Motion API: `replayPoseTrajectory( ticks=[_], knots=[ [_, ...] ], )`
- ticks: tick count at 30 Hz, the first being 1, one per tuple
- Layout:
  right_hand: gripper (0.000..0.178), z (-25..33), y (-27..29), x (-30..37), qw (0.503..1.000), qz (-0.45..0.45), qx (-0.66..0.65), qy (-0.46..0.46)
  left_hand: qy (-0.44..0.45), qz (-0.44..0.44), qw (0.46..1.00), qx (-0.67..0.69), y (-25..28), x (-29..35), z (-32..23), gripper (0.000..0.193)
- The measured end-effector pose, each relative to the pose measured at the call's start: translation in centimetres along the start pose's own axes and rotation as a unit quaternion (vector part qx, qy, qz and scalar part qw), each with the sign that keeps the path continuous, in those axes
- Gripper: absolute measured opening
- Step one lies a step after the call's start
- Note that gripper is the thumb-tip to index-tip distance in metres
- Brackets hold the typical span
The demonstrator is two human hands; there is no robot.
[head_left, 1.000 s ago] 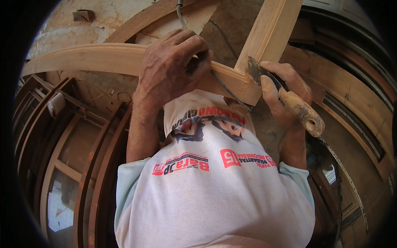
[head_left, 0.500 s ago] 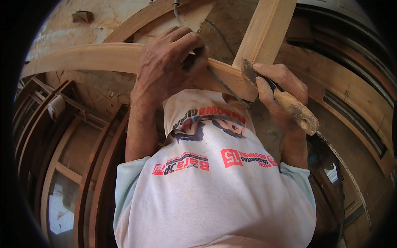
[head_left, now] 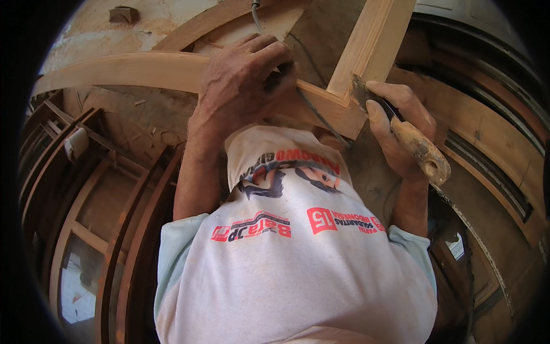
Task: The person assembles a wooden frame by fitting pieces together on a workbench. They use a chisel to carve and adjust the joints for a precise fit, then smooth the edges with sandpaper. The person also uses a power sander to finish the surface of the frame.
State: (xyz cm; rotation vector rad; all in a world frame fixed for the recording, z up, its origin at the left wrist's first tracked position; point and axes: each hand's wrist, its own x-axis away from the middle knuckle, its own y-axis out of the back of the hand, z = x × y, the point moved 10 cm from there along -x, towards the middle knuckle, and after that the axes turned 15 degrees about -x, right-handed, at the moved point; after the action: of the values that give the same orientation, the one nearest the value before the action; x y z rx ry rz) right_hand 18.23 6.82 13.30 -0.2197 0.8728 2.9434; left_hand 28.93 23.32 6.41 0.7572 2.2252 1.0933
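Observation:
A pale wooden frame (head_left: 132,70) crosses in front of me, its curved rail meeting a thick upright piece (head_left: 375,43) at a corner on the right. Over the rail lies my left hand (head_left: 243,80), its fingers curled round the wood; the fingertips are hidden. My right hand (head_left: 404,117) is closed on a putty knife (head_left: 421,152) with a worn wooden handle. Its short, stained blade is against or close beside the frame's corner; contact cannot be made out. A thin grey cord (head_left: 323,117) runs past my left hand and across the rail.
Dark wooden frames (head_left: 123,252) with glass stand at the left. More boards and slotted frames (head_left: 487,166) lie at the right. A small wooden block (head_left: 123,14) sits at the far left, near another curved piece (head_left: 200,26). A pale rope-like strip (head_left: 481,235) hangs at lower right.
The frame's corner, both hands and the putty knife have shifted slightly right in the view. The blade stays by the corner, and both grips look the same.

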Motion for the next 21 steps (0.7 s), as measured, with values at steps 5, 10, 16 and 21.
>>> replayPoseTrajectory(
  ticks=[5,10,16,21],
  knots=[
    [0.026,-0.7,2.1,1.7,0.997,-0.071,0.015,-0.016,-0.042,-0.024,0.999,-0.002,-0.2,-0.5,-1.2,0.014],
    [0.026,-1.6,2.3,3.2,0.994,-0.089,0.059,0.017,-0.022,-0.070,0.997,-0.006,-0.2,0.0,-1.7,0.016],
    [0.025,-1.1,1.2,2.2,0.996,-0.074,-0.025,-0.031,-0.004,-0.173,0.971,0.168,2.0,2.9,-0.6,0.017],
    [0.024,1.6,-3.9,1.4,0.990,0.002,-0.140,-0.004,0.051,-0.174,0.924,0.337,4.7,8.0,-1.3,0.028]
  ],
)
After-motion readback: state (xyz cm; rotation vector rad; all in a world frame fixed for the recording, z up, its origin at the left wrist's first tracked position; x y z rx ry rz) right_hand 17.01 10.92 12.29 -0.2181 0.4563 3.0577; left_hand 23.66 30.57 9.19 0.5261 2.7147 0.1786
